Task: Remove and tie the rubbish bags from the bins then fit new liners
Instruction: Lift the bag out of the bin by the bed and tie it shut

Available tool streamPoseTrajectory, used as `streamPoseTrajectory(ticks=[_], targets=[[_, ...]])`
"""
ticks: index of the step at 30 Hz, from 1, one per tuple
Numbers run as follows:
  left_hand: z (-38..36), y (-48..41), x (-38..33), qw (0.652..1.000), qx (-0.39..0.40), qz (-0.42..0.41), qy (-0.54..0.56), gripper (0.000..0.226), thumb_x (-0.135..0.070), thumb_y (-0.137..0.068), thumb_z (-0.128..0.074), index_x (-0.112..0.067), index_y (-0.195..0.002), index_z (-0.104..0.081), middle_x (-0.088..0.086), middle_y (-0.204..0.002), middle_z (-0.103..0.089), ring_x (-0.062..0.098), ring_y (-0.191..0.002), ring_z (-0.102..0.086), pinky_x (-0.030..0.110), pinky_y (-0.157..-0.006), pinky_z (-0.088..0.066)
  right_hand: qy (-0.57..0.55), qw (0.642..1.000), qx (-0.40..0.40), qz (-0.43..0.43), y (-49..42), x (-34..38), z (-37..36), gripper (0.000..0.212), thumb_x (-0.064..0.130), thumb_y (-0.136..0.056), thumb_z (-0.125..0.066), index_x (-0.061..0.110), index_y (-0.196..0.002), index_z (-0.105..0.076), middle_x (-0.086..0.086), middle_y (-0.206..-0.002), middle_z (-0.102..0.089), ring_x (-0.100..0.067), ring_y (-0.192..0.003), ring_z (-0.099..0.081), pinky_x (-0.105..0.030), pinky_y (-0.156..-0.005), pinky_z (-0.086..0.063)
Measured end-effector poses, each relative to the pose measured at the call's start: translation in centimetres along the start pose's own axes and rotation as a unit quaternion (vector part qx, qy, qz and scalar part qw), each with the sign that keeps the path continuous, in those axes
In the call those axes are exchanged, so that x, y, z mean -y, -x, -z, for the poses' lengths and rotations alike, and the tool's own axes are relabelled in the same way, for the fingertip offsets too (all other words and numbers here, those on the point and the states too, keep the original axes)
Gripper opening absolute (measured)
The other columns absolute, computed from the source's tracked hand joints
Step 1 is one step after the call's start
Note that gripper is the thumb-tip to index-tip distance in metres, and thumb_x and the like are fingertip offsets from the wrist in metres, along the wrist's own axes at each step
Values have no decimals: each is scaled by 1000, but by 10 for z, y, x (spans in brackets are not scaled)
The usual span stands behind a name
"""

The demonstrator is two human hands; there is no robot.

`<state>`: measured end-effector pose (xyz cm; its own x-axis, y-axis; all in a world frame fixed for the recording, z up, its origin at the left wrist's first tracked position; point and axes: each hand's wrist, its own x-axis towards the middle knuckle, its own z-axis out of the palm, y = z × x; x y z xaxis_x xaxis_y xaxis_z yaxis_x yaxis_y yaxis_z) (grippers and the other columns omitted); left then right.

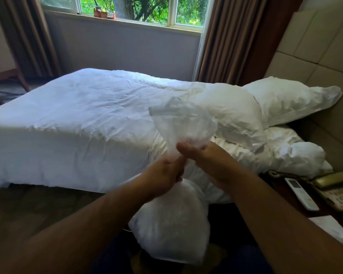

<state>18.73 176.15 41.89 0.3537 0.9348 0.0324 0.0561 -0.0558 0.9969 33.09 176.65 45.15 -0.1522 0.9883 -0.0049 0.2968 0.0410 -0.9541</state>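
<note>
Left hand: the left hand (165,176) is clenched round the gathered neck of a translucent white rubbish bag (172,220), fingers curled tight on the plastic.
Right hand: the right hand (207,158), just above and touching the left, grips the plastic where the bag's loose top (184,121) fans upward; thumb forward, fingers behind the film.
Rubbish bag: held in mid-air in front of the person, its full lower part hanging below both hands and over the floor beside the bed; the contents cannot be made out.
Bed: a bed (67,125) with a creased white duvet stands directly behind the bag, with two white pillows (285,103) heaped at its head on the right.
Worktop: a dark bedside worktop (325,214) at far right carries a telephone (337,192), a white remote control (301,194) and a sheet of paper (333,230).
Backdrop: a window (143,8) showing green trees, flanked by brown curtains (226,46).
</note>
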Motion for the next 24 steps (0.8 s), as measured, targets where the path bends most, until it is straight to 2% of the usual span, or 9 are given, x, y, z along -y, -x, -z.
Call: streamPoseTrajectory(ticks=[3, 5, 7, 10, 13, 16, 20, 22, 24], targets=[[3, 4, 8, 997, 54, -58, -22, 50, -49, -96, -53, -2, -80, -56, 0, -58, -47, 10, -52, -45, 29, -56, -41, -46, 998, -53, -4, -4, 3, -7, 36, 50, -81, -74, 15, -88, -79, -7, -92, -78, -27, -93, -74, -55, -95, -55], [11, 9, 15, 991, 69, -90, -75, 28, -34, -91, -68, -9, -102, -65, 5, -84, -67, 13, -77, -65, 29, -70, -53, -92, 992, -88, -12, -3, 4, -11, 27, 41, -90, -70, 20, -77, -80, -8, -87, -78, -30, -89, -75, -57, -93, -56], [20, 14, 22, 983, 84, -95, -133, 43, -20, -87, -75, -16, -127, -59, -1, -114, -68, 8, -104, -65, 27, -87, -55, -113, 989, -98, 0, -1, 6, -13, 30, 42, -92, -67, 23, -71, -79, -9, -87, -78, -30, -88, -75, -53, -92, -57], [24, 18, 23, 977, 94, -70, -180, 34, -20, -86, -75, -29, -115, -61, -10, -105, -66, -5, -99, -63, 14, -80, -52, -121, 987, -101, 26, 7, 16, -14, 39, 38, -97, -62, 18, -65, -75, -2, -79, -78, -16, -74, -75, -33, -73, -61], [18, 13, 20, 967, 55, -114, -223, 28, -21, -90, -71, -42, -100, -57, -21, -90, -62, -17, -89, -59, 3, -72, -43, -118, 987, -103, 31, 8, 21, -11, 39, 43, -98, -58, 16, -79, -78, 2, -86, -79, -16, -81, -75, -36, -76, -62], [16, 8, 20, 966, 32, -124, -223, 8, -24, -97, -60, -26, -101, -66, -16, -88, -65, -12, -83, -61, 5, -71, -44, -94, 991, -90, 31, 2, 15, -2, 44, 58, -87, -64, 18, -91, -80, -3, -96, -78, -25, -92, -75, -49, -88, -59], [17, 6, 27, 968, 5, -116, -225, 28, -27, -101, -51, -10, -113, -69, -1, -106, -70, -4, -94, -61, 5, -78, -44, 34, 996, 47, 75, 5, -3, 20, 66, 72, -61, -74, 15, -93, -78, -6, -94, -78, -19, -90, -75, -37, -84, -57], [16, 5, 29, 962, 26, -83, -258, 42, -47, -100, -44, -15, -111, -69, 0, -106, -71, 5, -95, -64, 21, -84, -51, 97, 990, 96, 42, 6, -15, 19, 78, 79, -52, -75, 14, -97, -79, -5, -99, -78, -18, -98, -73, -40, -95, -56], [12, 4, 29, 949, 59, -67, -301, 50, -55, -98, -37, -17, -111, -67, -1, -107, -70, 11, -99, -65, 31, -89, -52, 104, 991, 72, 35, 5, -20, 11, 78, 77, -53, -75, 19, -105, -78, 2, -106, -77, -12, -105, -71, -42, -102, -52]])
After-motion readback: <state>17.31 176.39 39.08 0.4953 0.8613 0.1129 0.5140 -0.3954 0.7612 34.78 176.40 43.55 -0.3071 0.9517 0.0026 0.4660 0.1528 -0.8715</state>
